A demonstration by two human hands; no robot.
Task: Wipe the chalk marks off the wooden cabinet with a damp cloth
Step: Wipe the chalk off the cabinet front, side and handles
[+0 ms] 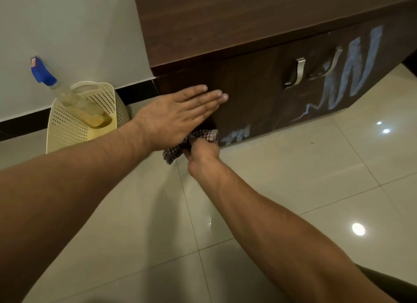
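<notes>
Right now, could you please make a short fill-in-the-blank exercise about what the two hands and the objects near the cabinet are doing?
1. The right hand presses a checked ____ low against the cabinet.
2. The left hand lies ____ on the cabinet front, fingers straight.
3. The spray bottle with the ____ nozzle stands in the cream basket.
4. Large chalk marks remain beside the two metal ____.

Missing words: cloth; flat; blue; handles
</notes>
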